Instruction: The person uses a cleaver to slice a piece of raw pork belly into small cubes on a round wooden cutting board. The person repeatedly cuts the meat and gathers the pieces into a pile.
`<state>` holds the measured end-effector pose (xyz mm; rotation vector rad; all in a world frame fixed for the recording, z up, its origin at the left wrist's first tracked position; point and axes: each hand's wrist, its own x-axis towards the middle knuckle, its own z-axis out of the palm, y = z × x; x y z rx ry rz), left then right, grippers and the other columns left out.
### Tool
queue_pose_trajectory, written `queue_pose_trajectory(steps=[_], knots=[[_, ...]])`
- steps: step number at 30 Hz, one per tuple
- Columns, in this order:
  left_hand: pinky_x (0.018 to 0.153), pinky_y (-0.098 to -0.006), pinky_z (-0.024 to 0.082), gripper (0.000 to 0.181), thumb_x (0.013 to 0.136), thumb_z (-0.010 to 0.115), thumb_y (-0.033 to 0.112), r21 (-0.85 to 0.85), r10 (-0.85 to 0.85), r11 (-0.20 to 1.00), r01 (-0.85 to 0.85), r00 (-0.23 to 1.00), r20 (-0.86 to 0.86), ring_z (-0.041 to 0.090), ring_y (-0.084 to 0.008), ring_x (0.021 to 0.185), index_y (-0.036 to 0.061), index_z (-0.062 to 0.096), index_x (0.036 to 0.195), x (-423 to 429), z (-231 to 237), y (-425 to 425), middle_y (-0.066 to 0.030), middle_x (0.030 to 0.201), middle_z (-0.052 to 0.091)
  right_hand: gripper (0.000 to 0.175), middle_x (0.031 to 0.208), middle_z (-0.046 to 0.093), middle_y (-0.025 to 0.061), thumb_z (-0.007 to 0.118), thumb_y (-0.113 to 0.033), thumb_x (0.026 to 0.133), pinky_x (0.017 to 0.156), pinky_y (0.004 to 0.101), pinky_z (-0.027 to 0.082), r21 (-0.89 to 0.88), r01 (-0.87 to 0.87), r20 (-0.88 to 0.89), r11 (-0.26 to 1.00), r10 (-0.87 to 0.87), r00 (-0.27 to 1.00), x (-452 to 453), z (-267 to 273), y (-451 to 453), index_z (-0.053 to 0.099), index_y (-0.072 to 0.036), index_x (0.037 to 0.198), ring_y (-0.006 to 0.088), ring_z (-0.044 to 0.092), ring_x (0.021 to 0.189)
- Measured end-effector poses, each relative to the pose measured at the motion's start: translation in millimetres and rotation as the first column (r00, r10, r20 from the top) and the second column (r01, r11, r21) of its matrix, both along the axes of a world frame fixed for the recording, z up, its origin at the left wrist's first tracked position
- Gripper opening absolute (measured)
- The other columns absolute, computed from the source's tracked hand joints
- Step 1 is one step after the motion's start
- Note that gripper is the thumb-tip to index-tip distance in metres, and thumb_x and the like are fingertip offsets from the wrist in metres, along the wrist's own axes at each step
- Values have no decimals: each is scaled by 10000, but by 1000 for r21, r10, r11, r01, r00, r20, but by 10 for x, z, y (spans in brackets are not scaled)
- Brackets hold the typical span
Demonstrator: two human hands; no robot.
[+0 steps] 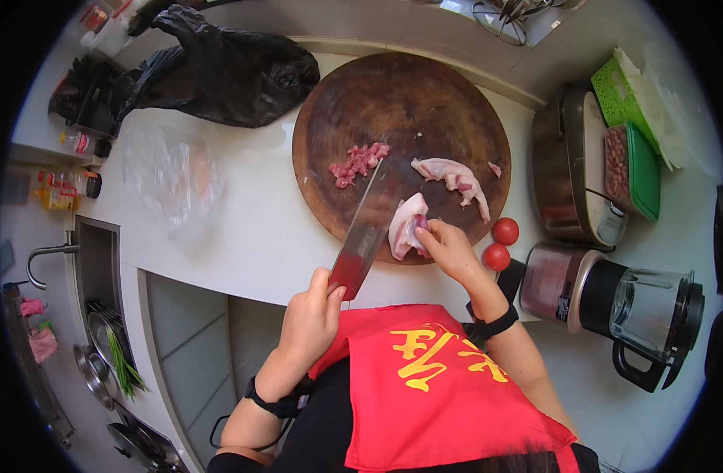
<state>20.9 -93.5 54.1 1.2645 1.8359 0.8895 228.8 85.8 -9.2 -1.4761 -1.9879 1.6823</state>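
My left hand (311, 322) grips a broad cleaver (364, 227) by its handle end. The blade slants over the round wooden chopping board (397, 88), its far end next to a small heap of diced red meat (358, 164). On the board's near edge, my right hand (450, 245) pinches a piece of raw meat with a pale fat layer (404, 227), between thumb and fingers. Farther back and to the right lies a curved strip of pale fat or skin (450, 171) with bits of red meat on it. A small scrap (494, 169) sits near the right rim.
Two tomatoes (505, 231) touch the board's right side. Beyond them stand a rice cooker (565, 165) and a blender (645, 307). A black plastic bag (231, 77) and a clear plastic bag (172, 177) lie left. A sink (98, 254) is at the far left.
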Motion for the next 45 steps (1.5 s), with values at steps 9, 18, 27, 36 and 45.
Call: queue_pose_trajectory(steps=[9,18,27,36,45], knots=[[655,-434,517,184,967,562,81,-57,-124,990,129,989,85,644,-467,863,-8,428,1056,106,-336,77,-268,837,655,234,844,665,2,562,-323,994,641,207,493,-382,343,-23,858,-379,925,179,-191,-278,613,-95,979,72,623,746],[530,-513,460,159,963,558,140,-57,-269,963,263,952,-147,612,-445,634,48,430,986,366,-653,71,-216,668,616,283,770,619,-9,526,-362,998,558,214,459,-379,355,57,854,-362,931,314,-273,-338,594,-99,922,65,552,638],[496,-495,497,108,890,529,55,55,-368,909,414,856,-364,641,-396,585,50,458,971,584,-682,554,-182,653,629,403,787,680,181,446,-338,980,675,436,502,58,193,233,980,-201,951,273,-477,-408,637,16,945,352,667,744],[479,-507,476,191,952,572,157,203,-347,866,457,841,-415,628,-414,583,49,419,994,898,-741,1477,-197,620,613,386,868,675,254,477,-326,948,771,497,489,22,304,159,952,-304,939,342,-454,-388,648,19,937,440,645,862],[605,-462,496,192,958,565,91,277,-179,940,198,979,-95,650,-446,766,20,468,1108,501,-802,1511,-245,833,673,288,844,678,238,537,-280,879,731,529,503,360,125,350,925,-257,901,367,-333,-142,651,-15,882,418,661,830]])
